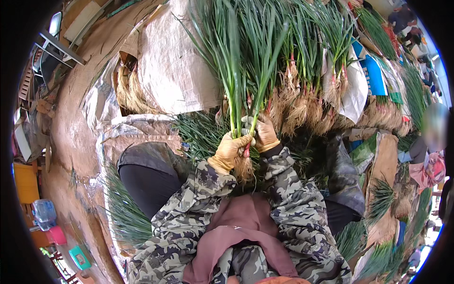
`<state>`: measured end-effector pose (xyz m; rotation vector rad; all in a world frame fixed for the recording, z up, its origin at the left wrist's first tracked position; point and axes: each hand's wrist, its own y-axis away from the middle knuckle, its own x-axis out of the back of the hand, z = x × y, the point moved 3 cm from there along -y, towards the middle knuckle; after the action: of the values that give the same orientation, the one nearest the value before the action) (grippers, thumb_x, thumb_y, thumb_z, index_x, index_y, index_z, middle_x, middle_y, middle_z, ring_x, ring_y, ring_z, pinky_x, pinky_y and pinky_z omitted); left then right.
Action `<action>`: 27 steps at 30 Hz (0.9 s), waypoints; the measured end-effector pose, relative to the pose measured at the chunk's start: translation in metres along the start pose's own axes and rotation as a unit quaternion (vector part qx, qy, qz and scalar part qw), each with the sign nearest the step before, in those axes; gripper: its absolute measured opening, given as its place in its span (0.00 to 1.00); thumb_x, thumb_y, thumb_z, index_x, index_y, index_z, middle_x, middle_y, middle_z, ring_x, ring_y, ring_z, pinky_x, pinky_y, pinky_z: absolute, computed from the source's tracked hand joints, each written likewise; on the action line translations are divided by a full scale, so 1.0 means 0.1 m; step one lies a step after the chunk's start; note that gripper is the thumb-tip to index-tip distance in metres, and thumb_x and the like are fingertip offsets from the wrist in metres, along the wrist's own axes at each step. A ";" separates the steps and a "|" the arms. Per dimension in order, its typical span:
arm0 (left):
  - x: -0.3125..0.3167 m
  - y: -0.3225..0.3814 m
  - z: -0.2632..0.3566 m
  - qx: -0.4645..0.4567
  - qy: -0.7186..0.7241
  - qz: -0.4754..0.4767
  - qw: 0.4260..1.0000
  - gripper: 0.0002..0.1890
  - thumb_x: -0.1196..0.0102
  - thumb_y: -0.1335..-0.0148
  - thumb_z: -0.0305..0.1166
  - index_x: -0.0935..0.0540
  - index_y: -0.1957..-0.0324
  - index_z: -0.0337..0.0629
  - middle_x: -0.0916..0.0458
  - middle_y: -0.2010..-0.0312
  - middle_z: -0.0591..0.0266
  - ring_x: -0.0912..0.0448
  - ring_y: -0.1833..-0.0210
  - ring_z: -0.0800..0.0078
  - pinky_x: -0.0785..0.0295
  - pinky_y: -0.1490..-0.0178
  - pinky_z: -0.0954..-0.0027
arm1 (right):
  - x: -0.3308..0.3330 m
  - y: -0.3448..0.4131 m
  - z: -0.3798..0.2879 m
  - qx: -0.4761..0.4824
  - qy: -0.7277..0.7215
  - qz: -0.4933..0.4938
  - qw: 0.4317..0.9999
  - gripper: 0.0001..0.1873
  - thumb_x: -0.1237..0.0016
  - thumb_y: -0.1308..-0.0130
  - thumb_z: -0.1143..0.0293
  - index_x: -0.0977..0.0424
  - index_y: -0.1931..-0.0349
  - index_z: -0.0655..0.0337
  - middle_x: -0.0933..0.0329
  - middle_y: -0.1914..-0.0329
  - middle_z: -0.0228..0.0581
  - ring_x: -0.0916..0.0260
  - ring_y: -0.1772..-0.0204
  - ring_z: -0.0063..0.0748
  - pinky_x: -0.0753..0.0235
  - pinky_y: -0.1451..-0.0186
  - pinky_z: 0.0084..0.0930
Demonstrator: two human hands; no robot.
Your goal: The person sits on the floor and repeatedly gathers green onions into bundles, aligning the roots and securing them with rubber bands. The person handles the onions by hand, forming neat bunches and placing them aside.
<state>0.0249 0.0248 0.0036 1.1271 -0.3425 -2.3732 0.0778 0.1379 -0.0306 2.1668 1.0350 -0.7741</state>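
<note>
My left hand (pixel 228 149), in a yellowed work glove, grips a few spring onions (pixel 234 96) near their base. Their green leaves point away from me, and a reddish bulb (pixel 247 151) with pale stringy roots (pixel 244 167) hangs below the fingers. Close against it on the right, my gloved right hand (pixel 265 133) has its fingers curled around one of these stalks at the lower stem. Beyond both hands lies a thick row of spring onions (pixel 298 64), their roots (pixel 298 110) towards me. More green leaves (pixel 202 136) lie beneath the hands, partly hidden by them.
A pale woven sack (pixel 173 60) covers bundles at upper left; root ends (pixel 127 88) stick out beside it. Cut leaves (pixel 127 209) lie beside my left knee. Brown sacking (pixel 381 170) lies at right, near another person (pixel 427 167). A water jug (pixel 45 211) stands far left.
</note>
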 end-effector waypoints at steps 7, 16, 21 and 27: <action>0.17 -0.10 -0.07 -0.011 -0.034 0.058 0.998 0.04 0.45 0.40 0.27 0.22 0.67 0.36 0.23 0.81 0.64 0.31 0.87 0.82 0.38 0.85 0.83 | 0.01 -0.09 -0.17 0.299 0.631 0.110 0.707 0.12 0.50 0.46 0.72 0.28 0.60 0.63 0.25 0.66 0.55 0.27 0.61 0.56 0.27 0.59 0.40; 0.20 -0.06 -0.05 0.004 -0.039 0.084 0.996 0.05 0.48 0.39 0.28 0.22 0.65 0.36 0.22 0.79 0.63 0.30 0.86 0.82 0.35 0.83 0.82 | 0.07 -0.17 -0.04 0.284 0.687 0.138 0.654 0.11 0.54 0.44 0.67 0.31 0.62 0.62 0.27 0.72 0.56 0.29 0.66 0.60 0.29 0.63 0.46; -0.15 0.16 0.08 -0.020 -0.012 -0.013 1.000 0.07 0.48 0.39 0.28 0.24 0.61 0.37 0.21 0.78 0.61 0.27 0.84 0.81 0.32 0.82 0.82 | 0.31 -0.17 -0.05 0.201 0.695 0.070 0.687 0.07 0.59 0.38 0.68 0.31 0.64 0.60 0.26 0.73 0.48 0.28 0.67 0.53 0.26 0.63 0.41; 0.01 0.01 0.13 -0.058 0.168 -0.012 0.984 0.10 0.51 0.36 0.29 0.28 0.54 0.37 0.24 0.72 0.62 0.25 0.70 0.71 0.28 0.69 0.71 | -0.08 0.43 -0.30 0.043 0.808 0.020 0.588 0.08 0.52 0.43 0.70 0.26 0.64 0.58 0.24 0.66 0.45 0.25 0.64 0.41 0.26 0.60 0.30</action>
<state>0.0142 0.0238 0.0112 1.4488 -0.0725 -2.1396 0.1161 0.1336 0.0061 2.5990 1.5754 1.6855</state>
